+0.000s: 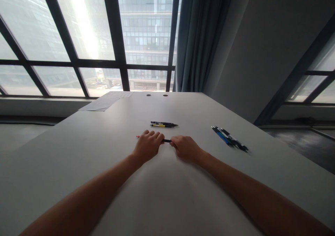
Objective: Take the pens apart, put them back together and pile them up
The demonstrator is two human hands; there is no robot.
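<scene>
Two grips, the left grip (148,145) and the right grip (186,147), are sharing one slim pen (166,141) at one white table (167,194). Just beyond them, two more pens, one yellow-and-black pen (161,126) and one black pen (171,124), are lying together, while several in a bunch of pens (230,138) to the right are overlapping too blurrily for an exact count. Two dark discs (148,95) are showing near the far edge, and at least one sheet of paper (96,105) is lying at far left.
</scene>
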